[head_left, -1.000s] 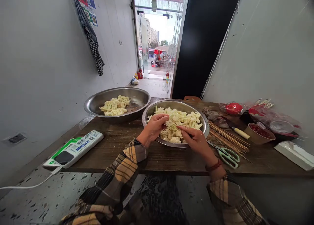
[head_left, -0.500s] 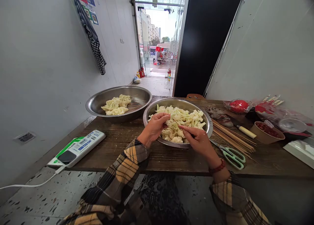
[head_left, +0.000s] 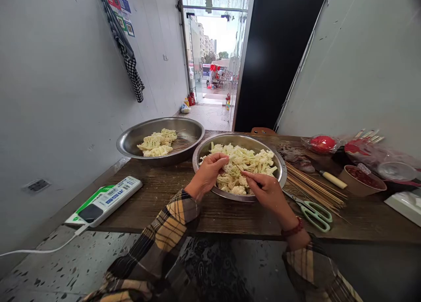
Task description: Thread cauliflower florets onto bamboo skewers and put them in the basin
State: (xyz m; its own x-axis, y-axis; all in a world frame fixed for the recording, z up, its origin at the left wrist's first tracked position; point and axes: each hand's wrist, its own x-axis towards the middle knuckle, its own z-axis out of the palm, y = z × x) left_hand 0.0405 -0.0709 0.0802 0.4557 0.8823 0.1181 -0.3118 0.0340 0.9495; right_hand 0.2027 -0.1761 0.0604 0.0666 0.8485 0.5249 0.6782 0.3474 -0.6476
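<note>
My left hand (head_left: 209, 172) is closed over the near left part of a steel bowl (head_left: 282, 172); what its fingertips pinch is too small to make out. My right hand (head_left: 265, 188), at the bowl's near right side, pinches a thin wooden skewer (head_left: 237, 167) that points up and left toward my left hand. Pale cauliflower pieces (head_left: 251, 159) fill the bowl beneath both hands. Behind and to the left, a wider steel basin (head_left: 131, 135) holds skewered cauliflower (head_left: 158, 142), with bare stick ends toward the right.
Right of the bowl lie loose skewers (head_left: 312, 185), green-handled scissors (head_left: 315, 214), a knife (head_left: 333, 179) and a tub of red contents (head_left: 362, 177). A red item in plastic (head_left: 322, 143) sits behind. At left, a white device (head_left: 116, 199) trails a cable (head_left: 49, 250).
The view has shifted slightly, so the bowls and table sit a little lower in it. Both hands keep nearly the same pose over the bowl.
</note>
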